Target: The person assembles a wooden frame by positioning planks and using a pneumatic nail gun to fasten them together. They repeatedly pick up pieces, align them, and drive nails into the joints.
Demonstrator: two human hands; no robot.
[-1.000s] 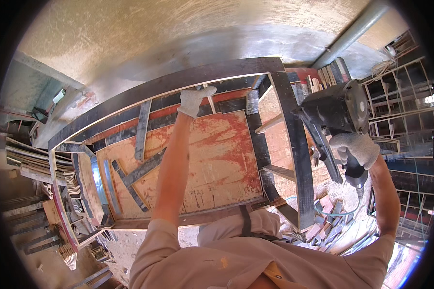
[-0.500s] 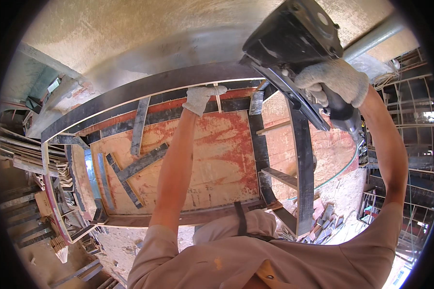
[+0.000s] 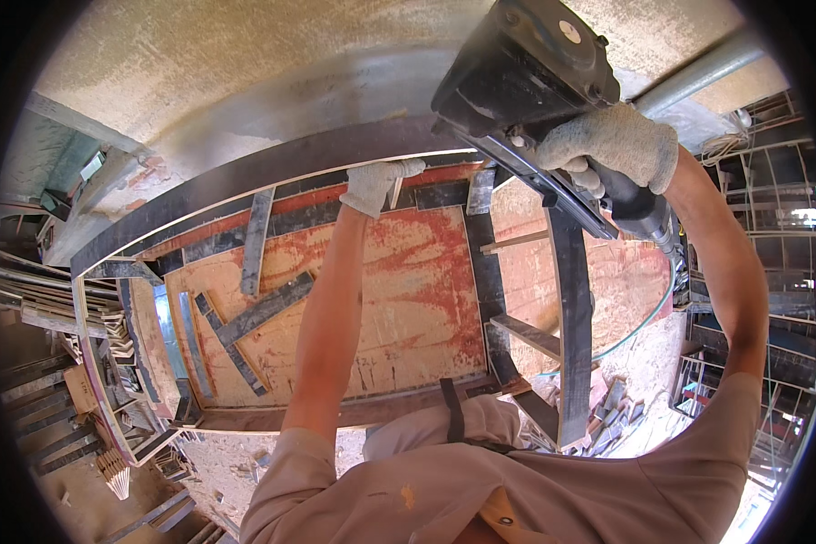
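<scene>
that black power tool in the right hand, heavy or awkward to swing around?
Probably heavy for its size: the black power tool has a bulky body, far wider than the gloved right hand on its handle. Likely nose-heavy, since the mass sits ahead of that hand. The green hose trailing below may tug on it. The left hand steadies the frame edge instead.

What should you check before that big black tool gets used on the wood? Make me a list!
1. Right hand grips the tool by its handle: ok.
2. Left hand steadies the panel at its top edge: ok.
3. Left hand is away from the tool's nose: ok, there is a gap between them.
4. Both hands wear gloves: ok.
5. Tool's nose is set on the wood: cannot tell, the tool's body hides it.
6. Green hose hangs free of the frame: cannot tell, it runs behind the dark bar.
</scene>
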